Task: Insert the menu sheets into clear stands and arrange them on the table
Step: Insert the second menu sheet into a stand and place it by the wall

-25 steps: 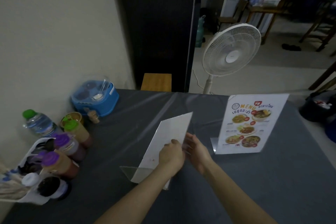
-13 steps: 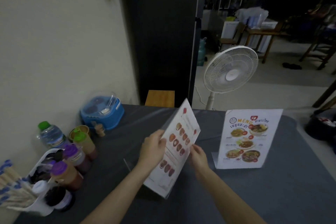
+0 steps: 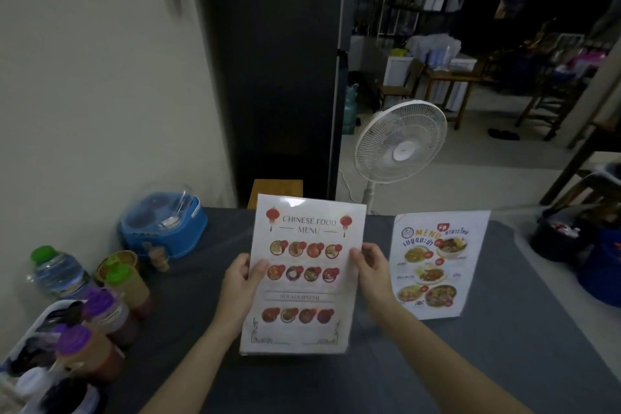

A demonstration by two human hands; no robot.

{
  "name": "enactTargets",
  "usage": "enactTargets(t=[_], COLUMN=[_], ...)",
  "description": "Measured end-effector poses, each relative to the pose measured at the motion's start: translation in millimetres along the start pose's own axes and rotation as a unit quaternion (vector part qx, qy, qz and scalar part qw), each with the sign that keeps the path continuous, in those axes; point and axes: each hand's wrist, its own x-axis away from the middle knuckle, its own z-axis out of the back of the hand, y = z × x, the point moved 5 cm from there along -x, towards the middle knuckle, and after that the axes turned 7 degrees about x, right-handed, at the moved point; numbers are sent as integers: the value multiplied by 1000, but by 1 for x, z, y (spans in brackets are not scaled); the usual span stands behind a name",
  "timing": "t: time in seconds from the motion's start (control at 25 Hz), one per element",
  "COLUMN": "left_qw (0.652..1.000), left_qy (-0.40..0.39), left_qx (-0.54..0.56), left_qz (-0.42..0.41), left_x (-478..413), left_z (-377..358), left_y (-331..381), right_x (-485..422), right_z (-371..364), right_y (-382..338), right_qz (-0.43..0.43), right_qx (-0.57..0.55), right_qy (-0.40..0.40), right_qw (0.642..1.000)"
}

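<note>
Two hands: both were on the Chinese food menu stand (image 3: 304, 276), one per side edge, about mid-height.
Left hand (image 3: 242, 282): thumb lay over the front face, other fingers hidden behind, so a pinch on the left edge.
Right hand (image 3: 371, 270): fingers curled round the right edge, thumb side toward me; pinched too, as far as I could tell.
Where it was: held upright, facing me, over the grey table (image 3: 504, 363), just left of the Thai menu stand (image 3: 437, 265), which stood on its own foot. Couldn't tell if my stand's base touched the cloth; bottom edge looked low, prob. just above.
Sheet: already inside, text readable, sat square.
Feel, my guess: light, stiff acrylic, smooth & slick, scratches easy, cracks if dropped.
Grip advice: edges only, no prints on the face, don't squeeze the panes.
Risk: sauce bottles (image 3: 100, 329) crowded the left, so I judged a spot nr the other stand safer.
Progress: seemed near done, placing left.
</note>
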Motion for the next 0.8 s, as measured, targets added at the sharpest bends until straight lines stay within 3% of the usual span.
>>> enactTargets(t=[0.16,0.8], left_qw=[1000,997], left_qy=[10,-12], left_qx=[10,-77], left_qz=[-15,-8], left_x=[-20,-73], left_z=[-10,-13], left_y=[-2,-29], right_x=[-11,-31], right_z=[11,14], right_y=[-8,22], right_qz=[30,15], right_qx=[29,44], right_qy=[-10,-8], right_qw=[999,999])
